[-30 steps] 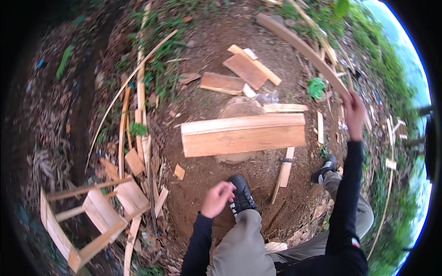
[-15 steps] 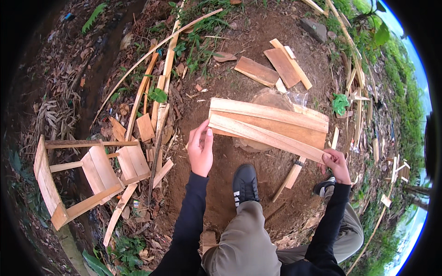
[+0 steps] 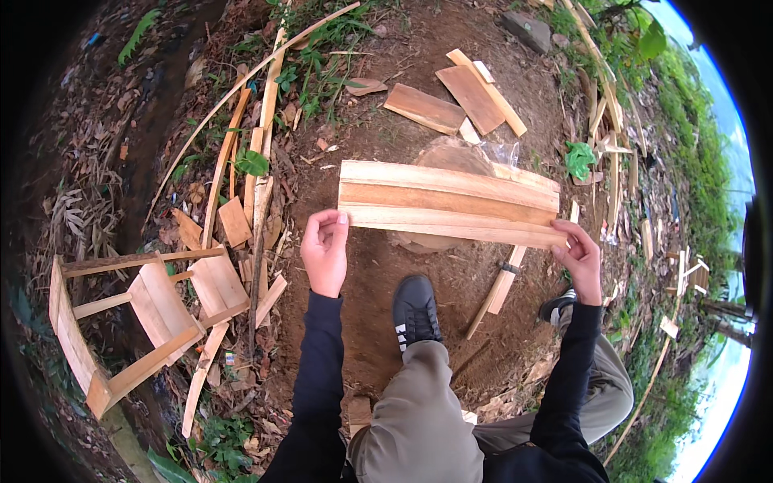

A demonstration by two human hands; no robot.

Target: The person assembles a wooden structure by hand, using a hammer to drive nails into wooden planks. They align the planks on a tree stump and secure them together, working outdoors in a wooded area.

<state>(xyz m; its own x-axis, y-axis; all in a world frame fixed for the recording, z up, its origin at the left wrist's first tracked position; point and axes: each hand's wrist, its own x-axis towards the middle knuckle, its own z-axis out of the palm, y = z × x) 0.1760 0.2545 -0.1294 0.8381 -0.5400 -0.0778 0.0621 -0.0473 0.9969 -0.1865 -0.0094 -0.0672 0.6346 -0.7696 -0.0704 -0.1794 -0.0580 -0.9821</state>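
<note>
A long, pale wooden strip point(image 3: 451, 226) lies between my hands along the near edge of a wider brown board point(image 3: 443, 200). My left hand point(image 3: 326, 251) pinches its left end between thumb and fingers. At the other end, my right hand point(image 3: 579, 256) grips the strip's right corner, thumb near its lower edge. A second pale strip point(image 3: 451, 180) runs along the board's far edge, leaving a darker band of board showing between the two. Beneath them is a round tree stump point(image 3: 457, 151), mostly hidden by the wood.
A partly built wooden frame point(image 3: 149, 310) stands at the left, beside long poles point(image 3: 270, 105). Cut boards point(image 3: 423, 108) lie beyond the stump. A tool with a wooden handle point(image 3: 498, 290) rests on the dirt near my shoe point(image 3: 415, 314). A green plastic bag point(image 3: 579, 159) is at the right.
The near strip has gone from slanting across the board to lying nearly parallel with the far strip. My right hand has risen slightly, and the whole view has shifted a little.
</note>
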